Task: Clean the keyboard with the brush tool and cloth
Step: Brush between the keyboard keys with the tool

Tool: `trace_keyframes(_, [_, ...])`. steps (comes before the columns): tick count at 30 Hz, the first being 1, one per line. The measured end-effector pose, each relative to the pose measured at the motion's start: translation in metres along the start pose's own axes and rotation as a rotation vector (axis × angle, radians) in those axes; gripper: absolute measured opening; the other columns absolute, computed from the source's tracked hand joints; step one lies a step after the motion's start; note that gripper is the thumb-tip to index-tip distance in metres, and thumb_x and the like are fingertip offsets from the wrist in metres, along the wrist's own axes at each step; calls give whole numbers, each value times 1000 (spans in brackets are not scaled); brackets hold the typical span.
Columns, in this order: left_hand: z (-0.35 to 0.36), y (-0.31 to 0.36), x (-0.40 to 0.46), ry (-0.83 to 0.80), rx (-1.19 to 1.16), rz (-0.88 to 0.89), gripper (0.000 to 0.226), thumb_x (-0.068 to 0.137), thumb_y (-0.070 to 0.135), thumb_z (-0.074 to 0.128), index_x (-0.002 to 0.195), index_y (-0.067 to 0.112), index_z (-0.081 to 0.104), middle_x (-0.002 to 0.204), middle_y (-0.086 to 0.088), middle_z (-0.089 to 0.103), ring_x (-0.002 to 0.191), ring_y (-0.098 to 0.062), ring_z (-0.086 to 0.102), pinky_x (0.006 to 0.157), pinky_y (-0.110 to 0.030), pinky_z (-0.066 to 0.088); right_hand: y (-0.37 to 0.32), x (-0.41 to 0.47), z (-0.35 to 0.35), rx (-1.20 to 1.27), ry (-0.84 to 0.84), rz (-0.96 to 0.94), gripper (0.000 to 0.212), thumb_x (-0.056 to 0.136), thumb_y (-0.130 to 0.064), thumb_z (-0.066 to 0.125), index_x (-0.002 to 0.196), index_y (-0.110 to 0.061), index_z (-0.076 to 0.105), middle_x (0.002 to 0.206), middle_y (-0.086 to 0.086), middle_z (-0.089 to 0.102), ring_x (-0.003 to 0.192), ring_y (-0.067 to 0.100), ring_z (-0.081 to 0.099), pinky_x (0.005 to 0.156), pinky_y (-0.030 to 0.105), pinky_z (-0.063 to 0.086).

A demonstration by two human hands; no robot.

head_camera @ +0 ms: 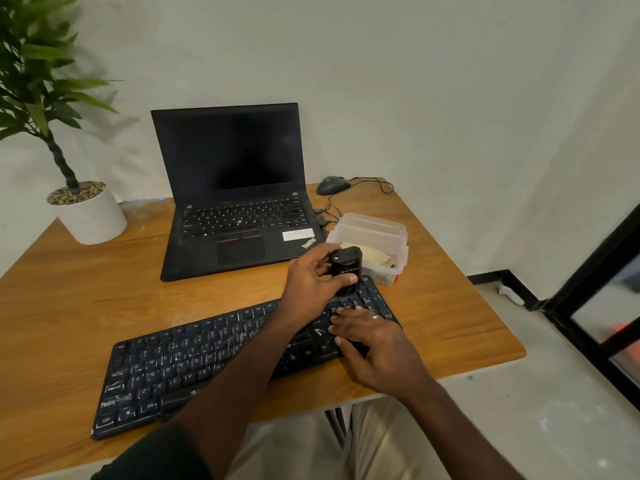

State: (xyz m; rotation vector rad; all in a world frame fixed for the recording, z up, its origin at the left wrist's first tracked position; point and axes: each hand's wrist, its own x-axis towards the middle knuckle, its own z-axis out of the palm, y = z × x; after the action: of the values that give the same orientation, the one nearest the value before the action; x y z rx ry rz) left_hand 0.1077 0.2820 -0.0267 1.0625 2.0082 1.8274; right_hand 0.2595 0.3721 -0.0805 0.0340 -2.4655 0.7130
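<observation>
A dusty black keyboard (pixel 180 368) lies slanted across the wooden table (pixel 69 306). My left hand (pixel 311 278) reaches across it and grips a black cylindrical brush tool (pixel 346 268), held upright with its lower end on the keys at the keyboard's far right end. My right hand (pixel 374 344) rests flat on the keyboard's right end with fingers spread, holding nothing. A beige cloth (pixel 374 258) lies inside a clear plastic container (pixel 374 230) just behind the brush tool.
An open black laptop (pixel 235 202) stands behind the keyboard. A wired mouse (pixel 332 185) and its cable lie at the far right corner. A potted plant in a white pot (pixel 90 216) stands at the far left. The table's right edge is near my right hand.
</observation>
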Motion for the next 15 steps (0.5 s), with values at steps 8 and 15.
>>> trace_keyframes(8, [-2, 5, 12, 86, 26, 107, 41, 76, 7, 84, 110, 21, 68, 107, 3, 73, 103, -6, 70, 92, -22, 55, 0, 1, -2, 2, -8, -1, 22, 91, -18, 67, 110, -13, 77, 116, -3, 74, 123, 4, 60, 112, 24, 39])
trace_keyframes(15, [6, 3, 7, -96, -26, -1, 43, 72, -1, 85, 110, 11, 68, 106, 2, 73, 98, -11, 73, 86, -26, 59, 2, 0, -1, 9, -9, -6, 22, 93, -19, 65, 110, -13, 77, 115, -3, 74, 122, 5, 60, 109, 31, 44])
